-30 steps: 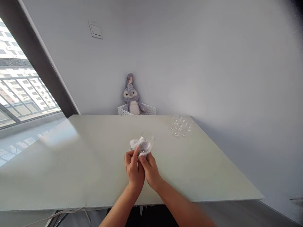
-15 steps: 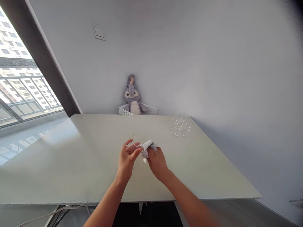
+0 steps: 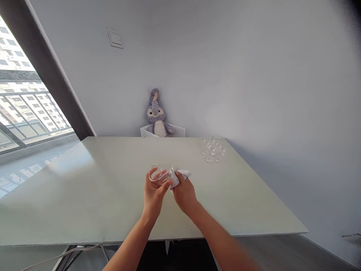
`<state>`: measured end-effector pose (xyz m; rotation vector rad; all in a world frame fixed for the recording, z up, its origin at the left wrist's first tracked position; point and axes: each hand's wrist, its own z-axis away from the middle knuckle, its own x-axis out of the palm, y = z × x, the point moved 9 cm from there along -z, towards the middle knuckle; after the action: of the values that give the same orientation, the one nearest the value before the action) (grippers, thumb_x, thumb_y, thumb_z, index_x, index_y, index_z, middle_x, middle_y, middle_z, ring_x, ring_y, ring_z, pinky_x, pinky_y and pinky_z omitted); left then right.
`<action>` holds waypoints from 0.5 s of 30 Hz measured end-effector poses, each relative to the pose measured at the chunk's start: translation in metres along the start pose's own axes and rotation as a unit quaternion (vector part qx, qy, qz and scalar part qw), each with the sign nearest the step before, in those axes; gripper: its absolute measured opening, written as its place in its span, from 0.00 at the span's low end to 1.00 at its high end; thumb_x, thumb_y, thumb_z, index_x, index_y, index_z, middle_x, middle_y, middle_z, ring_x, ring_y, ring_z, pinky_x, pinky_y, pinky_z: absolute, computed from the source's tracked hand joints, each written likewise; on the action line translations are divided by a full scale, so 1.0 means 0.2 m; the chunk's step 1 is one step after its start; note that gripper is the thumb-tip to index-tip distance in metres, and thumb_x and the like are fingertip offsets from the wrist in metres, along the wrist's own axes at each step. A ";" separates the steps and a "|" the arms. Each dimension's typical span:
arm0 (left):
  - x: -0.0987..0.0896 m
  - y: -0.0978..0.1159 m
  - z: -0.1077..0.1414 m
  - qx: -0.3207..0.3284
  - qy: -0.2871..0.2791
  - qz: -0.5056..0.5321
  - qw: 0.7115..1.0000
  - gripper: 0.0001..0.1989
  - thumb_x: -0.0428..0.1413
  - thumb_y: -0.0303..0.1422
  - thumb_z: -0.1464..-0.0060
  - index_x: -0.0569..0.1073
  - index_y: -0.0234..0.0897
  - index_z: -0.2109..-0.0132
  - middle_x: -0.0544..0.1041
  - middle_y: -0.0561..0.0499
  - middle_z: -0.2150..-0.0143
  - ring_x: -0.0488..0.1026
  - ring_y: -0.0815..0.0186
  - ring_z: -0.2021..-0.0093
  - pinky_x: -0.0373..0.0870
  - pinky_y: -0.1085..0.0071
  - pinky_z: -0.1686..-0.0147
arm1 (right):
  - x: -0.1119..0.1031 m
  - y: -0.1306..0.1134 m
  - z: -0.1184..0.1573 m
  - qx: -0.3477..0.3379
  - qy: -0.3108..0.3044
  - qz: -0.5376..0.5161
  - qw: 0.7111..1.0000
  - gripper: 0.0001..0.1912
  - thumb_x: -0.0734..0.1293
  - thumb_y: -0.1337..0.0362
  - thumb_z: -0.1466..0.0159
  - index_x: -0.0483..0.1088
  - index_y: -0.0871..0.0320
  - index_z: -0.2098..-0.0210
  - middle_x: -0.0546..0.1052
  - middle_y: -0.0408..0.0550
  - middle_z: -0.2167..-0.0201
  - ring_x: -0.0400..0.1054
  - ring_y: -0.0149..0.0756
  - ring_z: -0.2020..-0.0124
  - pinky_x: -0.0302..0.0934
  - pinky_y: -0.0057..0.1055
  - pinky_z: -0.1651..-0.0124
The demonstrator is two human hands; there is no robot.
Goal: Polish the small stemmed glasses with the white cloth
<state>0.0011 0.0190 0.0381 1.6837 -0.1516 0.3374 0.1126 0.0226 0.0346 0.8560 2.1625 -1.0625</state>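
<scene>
Over the pale, smooth table (image 3: 113,203), the left hand (image 3: 152,196) cradles a clear, round-rimmed glass (image 3: 159,177) tipped sideways, apparently steadying it while the right hand (image 3: 184,194) clutches soft, bunched white cloth (image 3: 174,180) at its other end. Farther off, stemware (image 3: 213,149) clusters near the far right corner, and a fuzzy plush toy (image 3: 158,119) sits in a perforated white basket (image 3: 179,131).

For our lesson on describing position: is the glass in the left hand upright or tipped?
Tipped: the glass lies sideways, rim to the left, other end towards the cloth in the right hand.
</scene>
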 end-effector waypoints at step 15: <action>0.06 0.08 -0.04 0.043 -0.179 -0.034 0.982 0.34 0.62 0.36 0.59 0.57 0.43 0.46 0.69 0.43 0.49 0.68 0.53 0.49 0.66 0.57 0.53 | 0.17 0.11 0.11 0.295 -0.042 -0.693 0.657 0.13 0.66 0.55 0.45 0.70 0.59 0.69 0.71 0.45 0.74 0.63 0.30 0.75 0.61 0.28 0.73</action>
<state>0.0061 0.0248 0.0573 1.8204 -0.3495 -0.0138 0.1123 0.0253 -0.0122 -0.9810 2.1707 -2.4769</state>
